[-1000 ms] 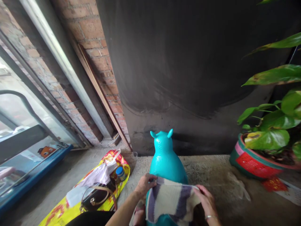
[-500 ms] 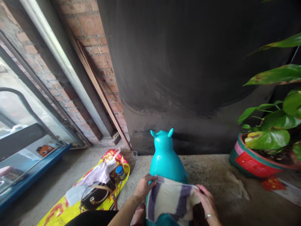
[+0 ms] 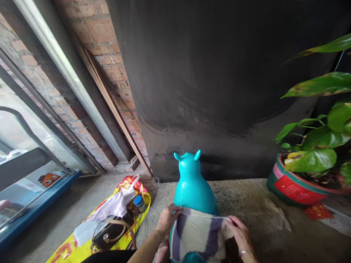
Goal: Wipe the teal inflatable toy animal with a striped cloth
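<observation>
A knitted cloth [image 3: 195, 230] with cream and purple stripes is stretched between my two hands. My left hand [image 3: 167, 218] pinches its upper left corner, and my right hand [image 3: 239, 233] grips the upper right edge; a bracelet shows on that wrist. Behind and under the cloth stands a glossy turquoise inflatable animal [image 3: 193, 186] with two small ears, its head towards the dark wall. The cloth hides the animal's lower part. Below my left forearm, a bit of skin shows, too covered to make out.
At left on the floor, a yellow and red bag [image 3: 68, 244] bears a handbag [image 3: 109, 233], a white cloth [image 3: 112, 206] and a blue-lidded jar [image 3: 139, 203]. A blue cart [image 3: 52, 195] stands farther left. A potted plant [image 3: 293, 186] is at right; a dark panel [image 3: 214, 73] rises ahead.
The view has shifted slightly, so the surroundings sit a little to the left. Both hands keep their hold on the knitted cloth, which has barely moved.
</observation>
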Demonstrator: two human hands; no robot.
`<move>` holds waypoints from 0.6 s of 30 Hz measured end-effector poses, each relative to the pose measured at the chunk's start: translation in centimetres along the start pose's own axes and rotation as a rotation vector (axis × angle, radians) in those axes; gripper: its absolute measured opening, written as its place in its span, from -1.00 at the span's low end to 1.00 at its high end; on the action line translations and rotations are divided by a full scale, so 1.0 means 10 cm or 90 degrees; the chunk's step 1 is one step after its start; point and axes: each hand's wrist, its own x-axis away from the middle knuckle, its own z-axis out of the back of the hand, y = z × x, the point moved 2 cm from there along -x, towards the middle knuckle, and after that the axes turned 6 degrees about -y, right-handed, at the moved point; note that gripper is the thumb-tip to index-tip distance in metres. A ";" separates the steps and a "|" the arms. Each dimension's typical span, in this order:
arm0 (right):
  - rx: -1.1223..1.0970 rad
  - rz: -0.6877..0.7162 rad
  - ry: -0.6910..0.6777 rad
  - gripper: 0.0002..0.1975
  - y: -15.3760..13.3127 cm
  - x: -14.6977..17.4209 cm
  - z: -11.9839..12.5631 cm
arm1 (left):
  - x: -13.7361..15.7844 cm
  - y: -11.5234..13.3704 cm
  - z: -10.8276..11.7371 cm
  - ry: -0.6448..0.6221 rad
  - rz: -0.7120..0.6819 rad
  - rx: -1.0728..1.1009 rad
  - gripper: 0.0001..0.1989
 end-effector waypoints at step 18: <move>0.085 0.322 -0.049 -0.62 -2.08 -0.19 0.00 | -0.18 0.43 1.35 0.248 -0.066 0.001 -0.56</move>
